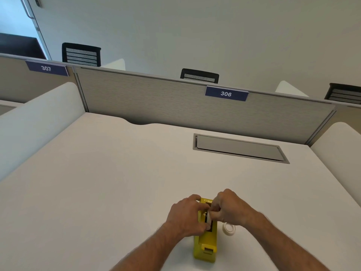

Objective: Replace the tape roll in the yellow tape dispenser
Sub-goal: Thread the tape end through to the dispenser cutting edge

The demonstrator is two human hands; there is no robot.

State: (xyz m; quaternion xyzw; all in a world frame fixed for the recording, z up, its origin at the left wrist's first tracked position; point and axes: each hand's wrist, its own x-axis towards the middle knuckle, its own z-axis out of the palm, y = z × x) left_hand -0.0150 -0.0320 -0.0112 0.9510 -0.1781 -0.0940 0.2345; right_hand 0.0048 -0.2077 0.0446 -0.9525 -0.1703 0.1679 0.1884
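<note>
From your head camera, the yellow tape dispenser (205, 243) stands on the white desk (117, 173), near its front edge, with its cutter end toward you. Your left hand (185, 216) is curled against the dispenser's left side, fingers closed around its body by the roll well. Your right hand (227, 209) comes in from the other side, its fingertips pinching a white tape roll (209, 217) that sits in the well at the top of the dispenser. A second tape roll (228, 228) lies flat on the desk just right of the dispenser, partly hidden under your right wrist. Farther back, a grey cable hatch (240, 148) is set into the desk below the divider panel (156, 98) marked 306.
</note>
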